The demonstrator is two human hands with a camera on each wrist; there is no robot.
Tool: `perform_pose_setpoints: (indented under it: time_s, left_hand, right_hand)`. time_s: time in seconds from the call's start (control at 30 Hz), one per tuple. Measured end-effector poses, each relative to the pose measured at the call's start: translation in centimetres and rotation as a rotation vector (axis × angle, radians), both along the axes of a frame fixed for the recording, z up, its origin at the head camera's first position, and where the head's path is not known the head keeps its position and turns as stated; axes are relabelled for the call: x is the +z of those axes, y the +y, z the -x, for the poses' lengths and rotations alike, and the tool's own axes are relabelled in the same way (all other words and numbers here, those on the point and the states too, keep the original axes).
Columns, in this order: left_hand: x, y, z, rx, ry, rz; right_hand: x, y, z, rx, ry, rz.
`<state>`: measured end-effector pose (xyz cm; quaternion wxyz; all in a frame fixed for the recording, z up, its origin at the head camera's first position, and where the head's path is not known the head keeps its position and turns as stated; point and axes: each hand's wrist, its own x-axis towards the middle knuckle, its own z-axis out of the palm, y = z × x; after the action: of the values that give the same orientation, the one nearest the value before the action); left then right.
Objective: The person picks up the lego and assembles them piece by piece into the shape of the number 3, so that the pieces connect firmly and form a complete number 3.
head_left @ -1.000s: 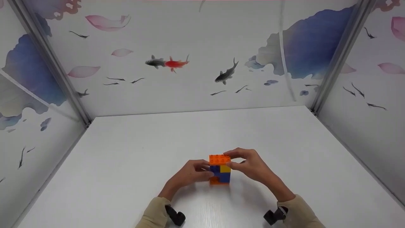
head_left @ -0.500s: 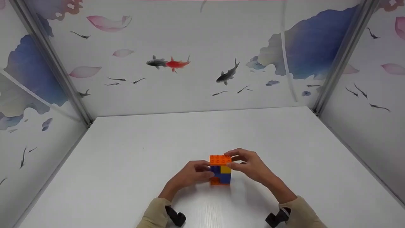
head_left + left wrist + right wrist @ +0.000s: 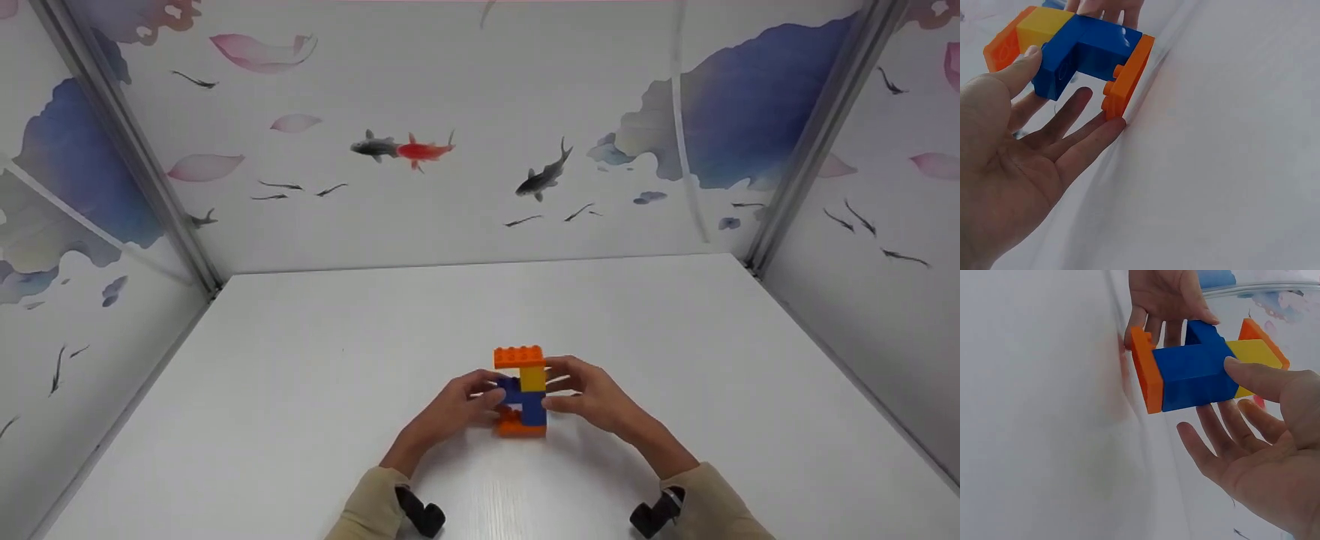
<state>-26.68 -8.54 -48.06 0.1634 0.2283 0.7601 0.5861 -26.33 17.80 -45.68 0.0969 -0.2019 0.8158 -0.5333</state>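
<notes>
A small stack of toy building bricks stands in the head view, held between both hands. Its orange base [image 3: 523, 430] carries a blue brick [image 3: 534, 412], from which a blue arm [image 3: 1054, 68] juts to the left. Above come a yellow brick [image 3: 532, 379] and an orange top piece [image 3: 518, 357] that overhangs leftward. My left hand [image 3: 455, 406] grips the jutting blue arm, thumb in front, with its lower fingertips near the orange base. My right hand [image 3: 598, 395] holds the right side between its thumb, which lies on blue near the yellow brick, and fingers behind.
The white tabletop [image 3: 360, 330] spreads around the stack. Tall panels printed with fish and petals, such as the back wall [image 3: 465, 225], enclose it on the back and both sides. Black wrist cameras [image 3: 654, 515] sit at the cuffs.
The stack's top has tipped back, away from the person, showing more of its front. My right hand has shifted from the top piece down to the blue and yellow side; my left keeps its grip.
</notes>
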Motion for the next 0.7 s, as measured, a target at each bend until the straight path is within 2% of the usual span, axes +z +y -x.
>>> perform_pose_setpoints:
  time_s: [0.2,0.47,0.7]
  left_hand:
    - [0.1,0.4,0.0,0.063,-0.046,-0.049]
    - [-0.1,1.0,0.0,0.17,-0.03,-0.075]
    - [-0.1,1.5,-0.1,0.194,-0.02,-0.088]
  right_hand:
    - [-0.6,-0.4,0.1,-0.073,-0.018,0.04]
    - [-0.6,-0.6,0.4,-0.188,-0.108,0.13]
    - [-0.4,-1.0,1.3,-0.266,-0.161,0.184]
